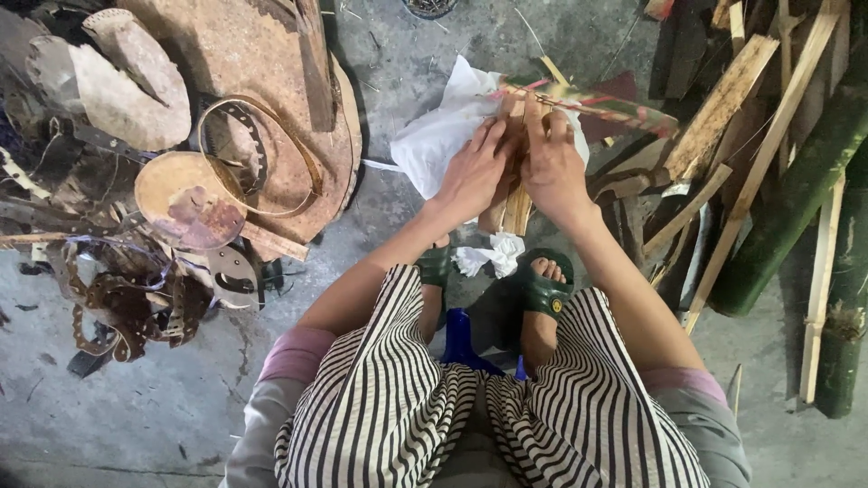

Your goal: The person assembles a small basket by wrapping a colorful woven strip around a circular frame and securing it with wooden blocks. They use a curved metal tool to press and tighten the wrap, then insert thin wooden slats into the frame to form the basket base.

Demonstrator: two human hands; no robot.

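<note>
Left hand and right hand both closed around a bunch of short wood sticks, held upright over the floor between the green sandals. Looks like bundling the sticks together. White bag just behind, touching the sticks; striped strip lying across the top. Next, probably a tight squeeze with even stick ends. Bamboo off to the right, rusty saw blades to the left.

**Colours and patterns, floor-level view**

Trousers showing black-and-white stripes. Sandals appearing dark green. White plastic sheet lying under pale tan wood strips. Woven strip showing green, red and yellow. Bamboo pole reading green; floor grey.
</note>
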